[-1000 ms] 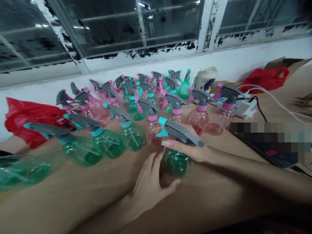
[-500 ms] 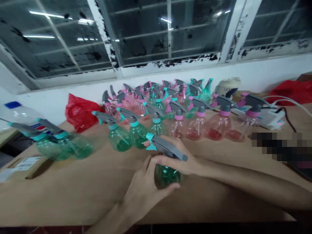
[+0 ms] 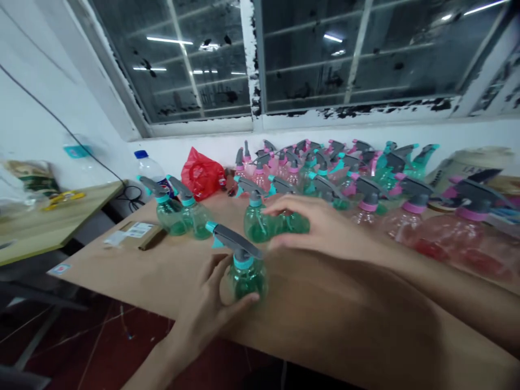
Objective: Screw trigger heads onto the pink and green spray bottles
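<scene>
My left hand (image 3: 221, 303) wraps round a green spray bottle (image 3: 248, 279) with a grey and turquoise trigger head, near the table's front edge. Its nozzle points to the left. Fingers apart and curved, my right hand (image 3: 312, 219) is beside another green spray bottle (image 3: 259, 219) and partly covers the bottle behind it; nothing shows in its grasp. Two more green spray bottles (image 3: 173, 214) stand close together at the left. On the right is a row of pink spray bottles (image 3: 410, 216) with a little red liquid in them.
Many more spray bottles crowd the table (image 3: 182, 276) along the wall. A red plastic bag (image 3: 203, 176) and a blue-capped bottle (image 3: 150, 168) sit at the back left, and a flat cardboard box (image 3: 152, 235) lies nearer. A yellowish second table (image 3: 60, 222) stands at far left.
The view has swung left. My right hand has let go of the green spray bottle's trigger head and moved away toward the other bottles. My left hand still holds that bottle.
</scene>
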Demonstrator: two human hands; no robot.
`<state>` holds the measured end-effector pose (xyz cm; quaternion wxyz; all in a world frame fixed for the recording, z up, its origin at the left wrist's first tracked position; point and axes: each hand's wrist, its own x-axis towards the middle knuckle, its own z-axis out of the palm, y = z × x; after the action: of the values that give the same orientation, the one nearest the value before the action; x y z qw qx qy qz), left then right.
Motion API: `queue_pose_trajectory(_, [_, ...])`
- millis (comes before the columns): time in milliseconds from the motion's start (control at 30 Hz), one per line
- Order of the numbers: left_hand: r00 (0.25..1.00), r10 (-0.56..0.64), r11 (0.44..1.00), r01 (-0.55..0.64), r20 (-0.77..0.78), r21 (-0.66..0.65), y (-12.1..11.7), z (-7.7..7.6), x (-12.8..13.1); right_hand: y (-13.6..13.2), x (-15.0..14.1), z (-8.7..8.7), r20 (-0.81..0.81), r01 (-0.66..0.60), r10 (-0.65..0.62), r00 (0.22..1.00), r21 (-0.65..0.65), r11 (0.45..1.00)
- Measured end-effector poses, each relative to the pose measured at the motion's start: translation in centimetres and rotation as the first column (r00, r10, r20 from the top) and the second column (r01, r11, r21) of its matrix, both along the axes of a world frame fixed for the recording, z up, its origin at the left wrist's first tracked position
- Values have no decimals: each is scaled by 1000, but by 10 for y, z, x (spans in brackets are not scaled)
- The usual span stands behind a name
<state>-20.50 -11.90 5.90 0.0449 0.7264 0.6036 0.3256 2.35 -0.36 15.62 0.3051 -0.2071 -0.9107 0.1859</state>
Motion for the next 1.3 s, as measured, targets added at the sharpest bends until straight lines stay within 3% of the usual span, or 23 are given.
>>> queue_pose_trajectory(100, [999,42,998,-43,35,55,8,-1,-23,15,-24,15,-69,122,-110,991,201,972])
queue_pose_trajectory(233, [984,146,983,-132,-105,129,26,2,-48,41,-61,19,-32,268,-284,958,443,856])
queue_pose_trajectory(367, [946,230,961,-183,-228,210,48,6,-63,64,-89,11,80,358,-464,882,525,772])
queue_pose_trajectory(500, [903,272,950,-198,-332,240,67,9,-69,77,-101,3,155,357,-523,838,568,742])
queue_pose_trajectory(733, [863,273,958,-202,-426,206,89,21,-72,80,-101,0,128,349,-489,863,549,760])
queue_pose_trajectory(900, [843,278,959,-218,-460,179,95,32,-73,73,-99,3,118,265,-368,922,499,825])
queue_pose_trajectory(1133, [826,294,956,-254,-481,149,100,37,-76,48,-89,1,100,233,-308,946,451,861])
queue_pose_trajectory(1300, [833,317,948,-285,-453,139,99,34,-75,21,-64,-1,123,214,-289,949,422,881])
